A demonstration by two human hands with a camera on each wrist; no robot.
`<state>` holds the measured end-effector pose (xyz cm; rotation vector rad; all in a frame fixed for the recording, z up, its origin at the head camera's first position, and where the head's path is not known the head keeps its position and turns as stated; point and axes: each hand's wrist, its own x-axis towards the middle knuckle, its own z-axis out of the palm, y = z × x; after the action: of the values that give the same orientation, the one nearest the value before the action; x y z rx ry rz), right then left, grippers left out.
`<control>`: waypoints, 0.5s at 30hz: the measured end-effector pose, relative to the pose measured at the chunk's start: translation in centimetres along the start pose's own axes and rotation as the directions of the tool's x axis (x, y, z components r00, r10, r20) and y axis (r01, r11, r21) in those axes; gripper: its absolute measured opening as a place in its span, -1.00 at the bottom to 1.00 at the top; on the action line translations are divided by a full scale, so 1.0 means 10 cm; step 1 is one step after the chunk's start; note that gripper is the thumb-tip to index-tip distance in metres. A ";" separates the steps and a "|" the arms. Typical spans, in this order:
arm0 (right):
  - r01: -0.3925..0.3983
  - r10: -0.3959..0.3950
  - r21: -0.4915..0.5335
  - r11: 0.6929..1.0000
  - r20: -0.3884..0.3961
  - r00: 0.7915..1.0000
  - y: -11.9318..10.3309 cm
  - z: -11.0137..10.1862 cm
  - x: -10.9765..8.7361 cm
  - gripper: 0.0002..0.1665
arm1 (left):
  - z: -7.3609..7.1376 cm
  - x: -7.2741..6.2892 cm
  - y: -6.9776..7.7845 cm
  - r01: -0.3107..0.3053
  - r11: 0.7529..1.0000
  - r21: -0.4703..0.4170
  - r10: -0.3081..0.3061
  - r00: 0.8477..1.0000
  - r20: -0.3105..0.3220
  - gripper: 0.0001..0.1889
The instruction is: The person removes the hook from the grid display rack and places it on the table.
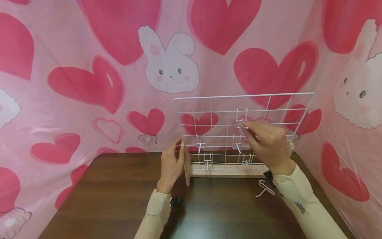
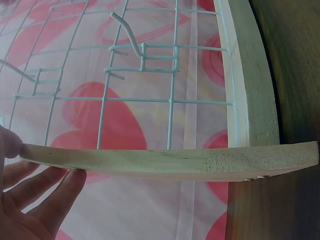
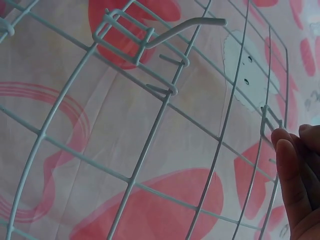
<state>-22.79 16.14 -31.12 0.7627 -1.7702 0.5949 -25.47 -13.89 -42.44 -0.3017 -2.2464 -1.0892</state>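
Observation:
A white wire grid (image 1: 244, 96) stands in a wooden base (image 1: 226, 172) on the table. With thumb and fingers, my left hand (image 1: 171, 162) grips the wooden side post (image 2: 165, 161) at the grid's left edge, near its upper end. Higher up, my right hand (image 1: 270, 144) pinches a white wire hook (image 3: 270, 120) against the grid, right of its middle. The fingertips cover the hook's front end. Below it, several similar hooks hang on the grid in two rows, among them a lower-left hook (image 1: 208, 162) and an upper-left hook (image 1: 201, 146).
One loose white hook (image 1: 265, 189) lies on the dark wooden table (image 1: 119, 199), in front of the base and beside the right forearm. Behind the table hangs a pink cloth (image 1: 215, 76) printed with hearts and rabbits; it also runs along both sides.

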 end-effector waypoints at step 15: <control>-0.003 0.003 -0.036 0.999 0.021 1.000 0.02 -0.05 -0.16 -0.36 | 0.00 0.00 0.00 -0.023 1.000 0.002 0.023 1.000 -0.009 -0.70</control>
<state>-22.21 16.95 -32.45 0.7444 -1.7972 0.5578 -25.48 -13.93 -42.44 -0.3207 -2.2303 -1.0749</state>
